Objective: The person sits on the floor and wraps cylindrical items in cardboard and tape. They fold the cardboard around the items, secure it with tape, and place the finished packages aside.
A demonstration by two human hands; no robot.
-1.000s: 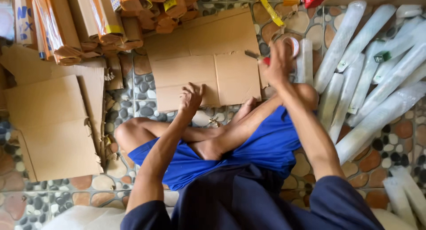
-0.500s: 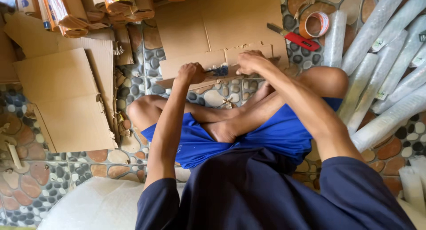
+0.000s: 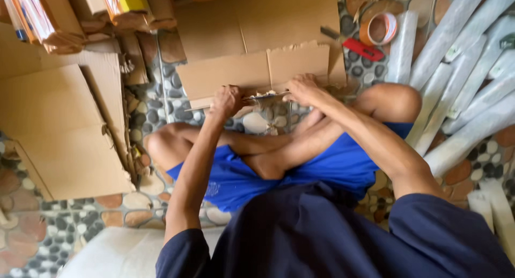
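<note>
Both hands are busy at the near edge of a folded cardboard piece (image 3: 252,74) that lies on the pebble-patterned floor (image 3: 32,240) just past the person's crossed legs. The left hand (image 3: 226,100) is closed on the lower left edge of the cardboard, and the right hand (image 3: 302,89) is closed over the edge a little further along; between them runs a thin greyish strip or blade (image 3: 265,95), too blurred for me to say which, and I cannot tell whether either hand truly grips it. The cardboard's torn top flap stands ragged. From where I stand, the risk looks plain: if that strip is a blade, the left fingers sit right in its line, and a slip on the soft board could catch them or the bare knee below. The sheet is not weighted either, so a hard pull could skid it over the tiles. To the left lies a large flat cardboard sheet (image 3: 59,133). Further out, a roll of tape (image 3: 380,28) and a red-handled tool (image 3: 362,48) rest near the white wrapped tubes (image 3: 456,58) on the right, and wrapped brown bundles (image 3: 80,15) lie stacked at the far left.
</note>
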